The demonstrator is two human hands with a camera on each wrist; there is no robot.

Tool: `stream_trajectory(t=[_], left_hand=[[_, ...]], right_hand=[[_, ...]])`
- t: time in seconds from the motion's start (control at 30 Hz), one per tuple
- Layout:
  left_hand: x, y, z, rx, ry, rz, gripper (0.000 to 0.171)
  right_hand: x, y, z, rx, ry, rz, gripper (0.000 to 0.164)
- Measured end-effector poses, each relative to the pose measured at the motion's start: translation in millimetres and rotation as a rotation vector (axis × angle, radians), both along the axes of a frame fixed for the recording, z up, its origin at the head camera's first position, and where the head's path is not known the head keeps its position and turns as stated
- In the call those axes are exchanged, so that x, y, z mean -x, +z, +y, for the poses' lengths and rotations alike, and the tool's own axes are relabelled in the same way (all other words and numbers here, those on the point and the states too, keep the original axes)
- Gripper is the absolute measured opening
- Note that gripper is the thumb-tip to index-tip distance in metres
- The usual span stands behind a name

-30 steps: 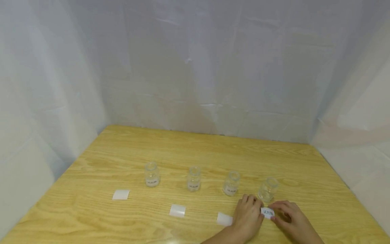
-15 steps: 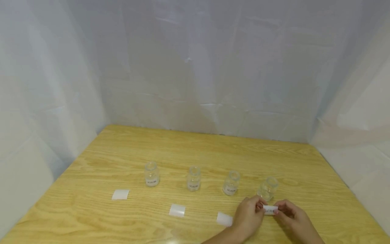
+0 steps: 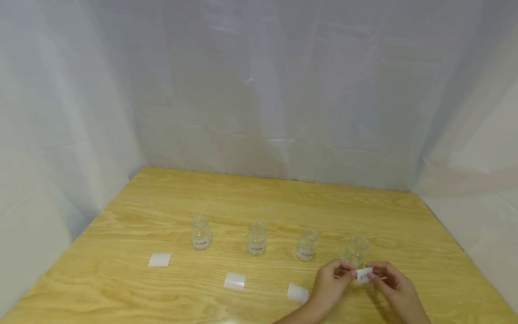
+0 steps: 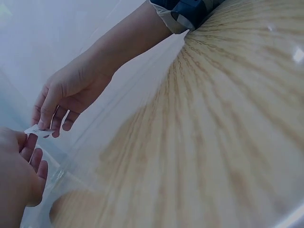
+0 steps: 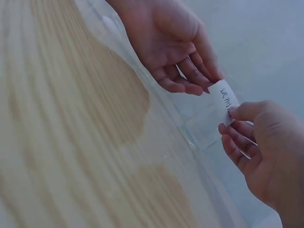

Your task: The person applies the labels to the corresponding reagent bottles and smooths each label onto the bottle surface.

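Observation:
A small white label (image 3: 363, 275) with dark handwritten characters is stretched between both hands, above the table. My left hand (image 3: 331, 284) pinches its left end between thumb and finger; my right hand (image 3: 397, 288) pinches the right end. In the right wrist view the writing on the label (image 5: 225, 97) faces the camera, and the right thumb covers part of it. Just behind the hands stands a clear glass jar (image 3: 357, 250), its lower part partly hidden by the fingers. I see no label on the part of it that shows.
Three similar glass jars, (image 3: 201, 232) at left, stand in a row leftward, each bearing a written white label low on its side. Three white paper pieces lie in front of them; the nearest piece (image 3: 297, 293) is beside the left forearm. White curtains (image 3: 275, 90) enclose the wooden table (image 3: 121, 288).
The label has risen from near the tabletop and shifted slightly right toward the rightmost jar. Its left end was held first; both hands now hold it, tilted differently. The jars have stayed put.

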State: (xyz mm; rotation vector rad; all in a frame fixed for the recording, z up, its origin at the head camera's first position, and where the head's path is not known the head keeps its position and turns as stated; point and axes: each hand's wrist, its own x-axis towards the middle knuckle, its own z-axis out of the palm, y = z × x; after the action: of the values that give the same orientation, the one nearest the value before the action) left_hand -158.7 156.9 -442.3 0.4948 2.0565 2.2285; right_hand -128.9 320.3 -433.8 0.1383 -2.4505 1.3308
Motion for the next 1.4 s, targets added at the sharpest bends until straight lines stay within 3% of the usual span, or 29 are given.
stream_trajectory(t=[0.23, 0.47, 0.63, 0.83, 1.03, 1.2, 1.4], left_hand=[[-1.2, 2.2, -4, -0.074, -0.037, -0.025, 0.011], [-0.2, 4.1, -14, -0.078, -0.07, -0.055, 0.015], [2.4, 3.2, -18, -0.064, -0.061, -0.021, 0.014], [2.6, 3.0, -19, -0.054, -0.105, -0.01, 0.015], [2.6, 4.5, -20, -0.049, -0.11, 0.011, 0.016], [3.3, 3.3, -20, -0.035, -0.135, 0.017, 0.015], [3.6, 0.3, -20, 0.004, -0.173, 0.079, 0.012]], right_hand=[[-0.5, 3.8, -11, 0.014, -0.033, 0.027, 0.015], [-1.3, 7.1, -19, -0.01, -0.048, 0.051, 0.014], [-1.7, 8.3, -23, -0.017, -0.039, 0.065, 0.014], [-3.2, 8.3, -24, -0.005, -0.037, 0.065, 0.022], [-3.7, 5.4, -24, -0.013, -0.001, 0.098, 0.015], [-3.8, 3.3, -24, -0.026, 0.028, 0.049, 0.014], [-6.2, 4.1, -26, -0.027, 0.04, -0.005, 0.017]])
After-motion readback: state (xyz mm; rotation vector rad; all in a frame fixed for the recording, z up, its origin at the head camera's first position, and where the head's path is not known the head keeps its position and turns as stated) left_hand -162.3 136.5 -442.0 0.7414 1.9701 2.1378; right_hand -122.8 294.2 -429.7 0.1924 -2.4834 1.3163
